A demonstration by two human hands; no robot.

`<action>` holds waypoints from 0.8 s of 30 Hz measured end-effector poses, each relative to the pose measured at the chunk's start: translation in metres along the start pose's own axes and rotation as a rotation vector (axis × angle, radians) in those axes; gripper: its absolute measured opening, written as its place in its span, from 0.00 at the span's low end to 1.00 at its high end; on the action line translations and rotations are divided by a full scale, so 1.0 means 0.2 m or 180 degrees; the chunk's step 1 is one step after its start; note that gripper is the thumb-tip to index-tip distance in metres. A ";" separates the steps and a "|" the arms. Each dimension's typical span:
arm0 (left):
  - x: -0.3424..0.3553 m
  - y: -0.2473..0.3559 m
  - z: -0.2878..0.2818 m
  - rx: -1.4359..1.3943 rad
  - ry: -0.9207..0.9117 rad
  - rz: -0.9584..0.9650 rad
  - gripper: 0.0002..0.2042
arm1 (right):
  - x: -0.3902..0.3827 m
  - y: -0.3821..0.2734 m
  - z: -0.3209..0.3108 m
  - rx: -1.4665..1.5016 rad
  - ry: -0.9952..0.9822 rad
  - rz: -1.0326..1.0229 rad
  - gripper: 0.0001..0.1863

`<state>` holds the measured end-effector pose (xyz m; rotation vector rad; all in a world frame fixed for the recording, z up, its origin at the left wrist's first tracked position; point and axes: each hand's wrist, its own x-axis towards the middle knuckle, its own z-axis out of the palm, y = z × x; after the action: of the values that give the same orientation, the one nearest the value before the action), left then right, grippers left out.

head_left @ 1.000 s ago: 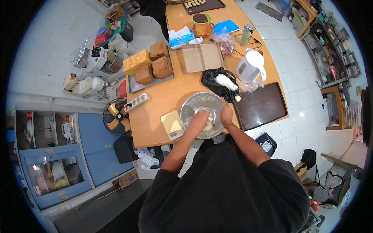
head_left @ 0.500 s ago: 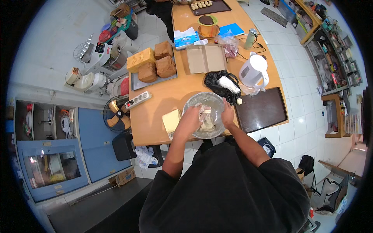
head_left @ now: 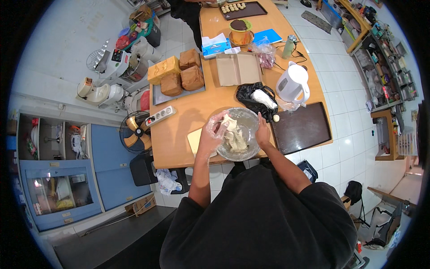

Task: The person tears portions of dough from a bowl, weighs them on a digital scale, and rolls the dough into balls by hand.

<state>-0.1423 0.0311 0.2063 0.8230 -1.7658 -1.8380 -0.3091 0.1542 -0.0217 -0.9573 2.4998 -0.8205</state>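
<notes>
A round metal mixing bowl sits at the table's near edge with pale, sticky dough inside. My left hand, dusted white, is at the bowl's left side with its fingers closed on a lump of the dough, which stretches up from the mass below. At the opposite side, my right hand grips the bowl's rim. Partly behind my left hand lies a pale yellow block on the table. A small cream-coloured dough ball rests by the corner of the dark baking tray.
Beyond the bowl are a black plastic bag, an open cardboard box and a white electric kettle. Brown and yellow loaves fill a tray at left, near a power strip. A person in black stands at the far end.
My left hand has lifted and turned at the bowl's left side, drawing dough upward. The right hand keeps its place on the rim.
</notes>
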 end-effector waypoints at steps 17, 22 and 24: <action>0.05 -0.75 0.11 0.0303 -0.0005 -0.0887 0.22 | -0.16 -0.27 -0.05 0.4490 -0.1418 0.1250 0.29; -0.04 -0.99 0.19 0.2637 -0.0926 0.0049 0.34 | -0.18 -0.13 0.01 0.3862 -0.1679 0.1664 0.22; -0.07 -1.04 0.18 0.2937 -0.1134 0.0361 0.36 | -0.20 -0.11 0.01 0.4267 -0.1816 0.1840 0.19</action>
<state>-0.1409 0.0817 0.0014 0.6782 -2.8815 -1.0759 -0.2682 0.1669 -0.0053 0.0433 1.1310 -1.3878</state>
